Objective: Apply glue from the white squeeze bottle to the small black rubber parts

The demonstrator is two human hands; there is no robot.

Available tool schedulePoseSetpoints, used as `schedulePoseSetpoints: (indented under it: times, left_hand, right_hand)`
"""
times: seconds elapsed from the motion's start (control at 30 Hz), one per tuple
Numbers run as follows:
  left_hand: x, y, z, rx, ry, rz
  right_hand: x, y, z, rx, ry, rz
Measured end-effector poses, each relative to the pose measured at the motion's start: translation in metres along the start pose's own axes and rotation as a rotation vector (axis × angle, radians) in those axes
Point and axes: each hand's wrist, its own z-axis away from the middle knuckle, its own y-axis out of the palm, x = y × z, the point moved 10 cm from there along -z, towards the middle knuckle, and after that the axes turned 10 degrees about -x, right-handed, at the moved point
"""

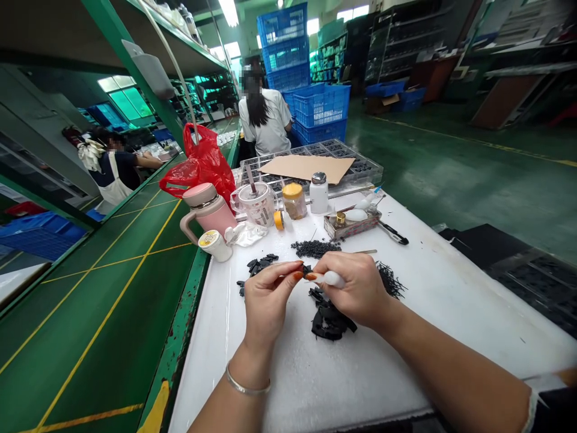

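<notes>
My left hand (269, 291) pinches a small black part (307, 270) between thumb and fingertips. In my right hand (354, 282) is a small white squeeze bottle (334, 279), its narrow tip pointing left at that part; the exact point of contact is too small to tell. Below the hands lies a pile of black plastic pieces (331, 322). Another group of black pieces (262, 263) sits beyond my left hand. Small black rings (315, 248) are heaped behind the hands, and thin black pins (391, 280) lie right of my right hand, partly hidden by it.
Along the white table's (369, 379) back stand a pink thermos (211, 210), a clear cup (256, 204), a yellow-lidded jar (294, 201), a white pump bottle (319, 193) and a tool box (354, 225). A green conveyor (112, 300) runs left. Two people work further off, near blue crates (321, 108).
</notes>
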Motion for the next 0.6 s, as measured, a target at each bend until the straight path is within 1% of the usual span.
schedulePoseSetpoints:
  times: [0.1,0.27,0.37,0.43,0.53,0.6]
  left_hand:
    - [-0.002,-0.001,0.002,-0.011,0.022,0.008]
    - [-0.005,0.000,0.005,0.014,0.095,-0.001]
    - [-0.008,0.004,0.008,0.047,0.115,-0.041]
    - [-0.010,0.004,0.009,0.044,0.119,-0.081]
    - [-0.007,0.002,0.007,0.020,0.079,-0.072]
    - [0.001,0.003,0.004,0.024,-0.004,0.002]
  right_hand:
    - [0.004,-0.002,0.002,-0.022,-0.029,0.005]
    - [0.008,-0.004,0.004,-0.054,-0.050,-0.010]
    - [0.008,-0.005,0.004,-0.069,-0.047,-0.016]
    - [0.007,-0.004,0.004,-0.073,-0.034,-0.021]
    - [0.005,-0.005,0.002,-0.069,-0.005,-0.058]
    - [0.001,-0.007,0.000,-0.081,0.045,-0.095]
